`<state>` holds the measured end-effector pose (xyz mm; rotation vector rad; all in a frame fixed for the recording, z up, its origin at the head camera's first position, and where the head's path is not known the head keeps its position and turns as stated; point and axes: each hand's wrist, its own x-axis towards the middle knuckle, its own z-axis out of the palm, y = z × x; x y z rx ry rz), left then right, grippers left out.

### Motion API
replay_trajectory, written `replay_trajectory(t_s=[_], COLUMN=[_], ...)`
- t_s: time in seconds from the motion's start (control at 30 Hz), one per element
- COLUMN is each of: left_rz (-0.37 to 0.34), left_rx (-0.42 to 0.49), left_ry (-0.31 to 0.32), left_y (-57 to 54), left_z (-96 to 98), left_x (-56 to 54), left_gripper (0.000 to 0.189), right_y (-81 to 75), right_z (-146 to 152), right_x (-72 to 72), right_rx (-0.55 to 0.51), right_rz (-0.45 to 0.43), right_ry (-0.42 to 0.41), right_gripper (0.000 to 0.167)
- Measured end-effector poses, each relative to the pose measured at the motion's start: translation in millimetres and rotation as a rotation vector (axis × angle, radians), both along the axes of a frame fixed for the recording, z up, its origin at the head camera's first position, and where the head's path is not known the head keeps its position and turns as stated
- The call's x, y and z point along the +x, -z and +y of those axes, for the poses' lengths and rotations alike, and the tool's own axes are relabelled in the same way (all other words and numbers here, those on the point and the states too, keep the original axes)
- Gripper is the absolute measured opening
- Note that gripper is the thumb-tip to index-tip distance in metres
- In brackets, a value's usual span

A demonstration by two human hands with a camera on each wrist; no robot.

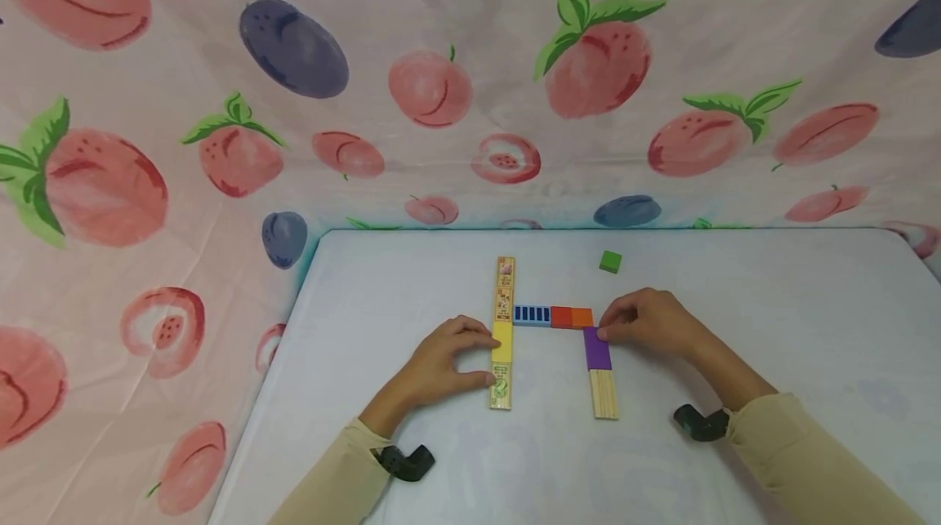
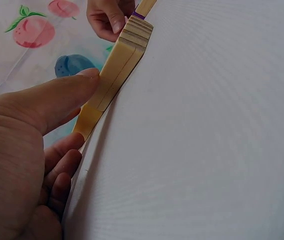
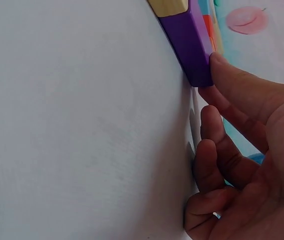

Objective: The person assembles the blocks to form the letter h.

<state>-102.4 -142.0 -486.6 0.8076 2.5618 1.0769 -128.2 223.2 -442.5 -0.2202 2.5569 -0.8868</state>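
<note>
In the head view, a column of flat blocks runs front to back: two picture blocks (image 1: 505,288), a yellow block (image 1: 501,337) and a pale green picture block (image 1: 500,388). My left hand (image 1: 443,363) touches its left side, fingertip at the yellow block, thumb at the pale green one. A row extends rightward: a blue block with dark bars (image 1: 532,315), a red block (image 1: 562,318) and an orange block (image 1: 582,318). A purple block (image 1: 598,349) adjoins the row's right end, with a grooved wooden block (image 1: 604,394) below. My right hand (image 1: 654,324) touches the purple block's upper right corner.
A small green block (image 1: 610,261) lies apart near the back of the white table (image 1: 397,264). Fruit-patterned cloth (image 1: 338,198) hangs behind and to the left. Dark wrist cameras (image 1: 408,464) sit at both sleeves.
</note>
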Motion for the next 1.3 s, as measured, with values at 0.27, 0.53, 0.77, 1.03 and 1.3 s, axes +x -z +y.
replay_trajectory(t_s=[0.27, 0.53, 0.77, 1.03, 1.3], left_rz=[0.01, 0.021, 0.018, 0.037, 0.046], left_rx=[0.01, 0.01, 0.009, 0.015, 0.019], left_ry=[0.002, 0.008, 0.006, 0.016, 0.018], left_y=[2.6, 2.4, 1.3, 0.9, -1.3], left_z=[-0.2, -0.7, -0.5, -0.3, -0.2], left_x=[0.0, 0.1, 0.3, 0.2, 0.6], left_gripper=[0.045, 0.046, 0.046, 0.045, 0.045], right_y=[-1.3, -2.6, -1.1, -0.5, -1.5], right_z=[1.7, 4.9, 7.1, 8.3, 8.7], right_x=[2.0, 2.4, 1.3, 1.6, 0.9], right_rx=[0.021, 0.018, 0.006, -0.006, -0.006], right_rz=[0.017, 0.016, 0.023, 0.018, 0.028], right_ry=[-0.015, -0.024, -0.035, -0.029, -0.03], right_gripper=[0.016, 0.015, 0.013, 0.012, 0.014])
